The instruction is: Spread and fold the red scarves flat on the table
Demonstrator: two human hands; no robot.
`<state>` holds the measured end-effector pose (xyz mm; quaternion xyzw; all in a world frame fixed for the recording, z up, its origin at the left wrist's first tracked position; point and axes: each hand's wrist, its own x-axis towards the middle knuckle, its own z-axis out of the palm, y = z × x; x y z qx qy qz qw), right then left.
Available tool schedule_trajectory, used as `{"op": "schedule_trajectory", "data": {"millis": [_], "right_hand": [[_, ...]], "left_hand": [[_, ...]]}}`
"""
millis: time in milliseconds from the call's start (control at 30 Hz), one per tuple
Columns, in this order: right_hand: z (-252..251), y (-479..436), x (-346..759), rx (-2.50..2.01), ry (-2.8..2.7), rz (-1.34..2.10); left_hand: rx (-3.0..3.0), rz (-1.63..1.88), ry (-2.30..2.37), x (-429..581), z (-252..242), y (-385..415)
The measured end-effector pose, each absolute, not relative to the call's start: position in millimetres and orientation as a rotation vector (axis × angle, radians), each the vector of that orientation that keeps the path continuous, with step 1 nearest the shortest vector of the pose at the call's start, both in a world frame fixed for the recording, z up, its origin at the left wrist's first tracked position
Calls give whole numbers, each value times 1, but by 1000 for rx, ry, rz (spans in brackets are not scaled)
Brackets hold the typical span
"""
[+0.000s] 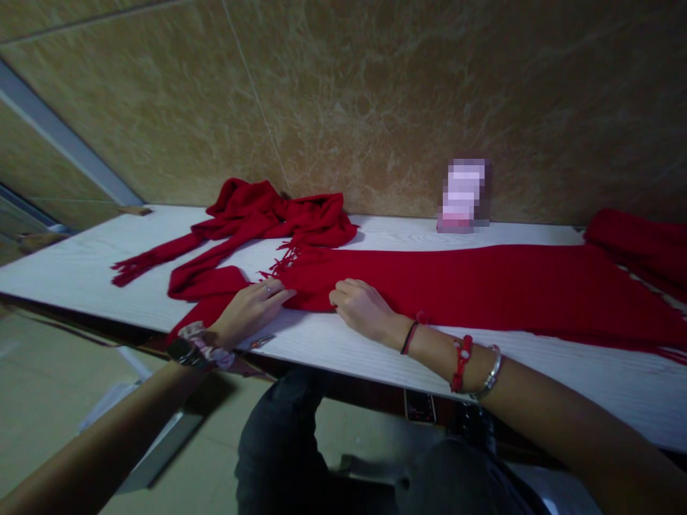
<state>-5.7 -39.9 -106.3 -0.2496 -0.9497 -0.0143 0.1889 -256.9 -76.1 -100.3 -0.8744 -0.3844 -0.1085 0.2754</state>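
A long red scarf (461, 286) lies flat along the white table, its fringed end at the left. My left hand (256, 309), with a ring and a wristwatch, rests near that fringe. Its fingers are bent together on the scarf's corner, and the fingertips are partly hidden. Further right, my right hand (361, 306) is closed at the scarf's near edge, with curled fingers pinching the fabric. Left of the flat scarf, another red scarf (247, 211) lies in a loose heap, and a strip of red cloth runs beneath my left wrist.
A blurred pink-and-white upright object (462, 197) stands against the tiled wall (376, 107). More folded red fabric (638, 243) sits at the right end of the white table (316, 340). A small slim tool (262, 342) lies by the near edge. Below is a dark-framed phone-like object (419, 406).
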Motion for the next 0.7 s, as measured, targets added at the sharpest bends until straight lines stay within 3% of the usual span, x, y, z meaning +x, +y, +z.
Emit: {"op": "schedule_trajectory", "data": {"millis": [467,700], "right_hand": [[-110,-38,-2,-659,-2707,19],[-110,-40,-1,-646,-2705,0]], "left_hand": [[-2411,-170,-1012,-234,-92,-79],[-2401,-84,-1012,-278,-87,-85]]}}
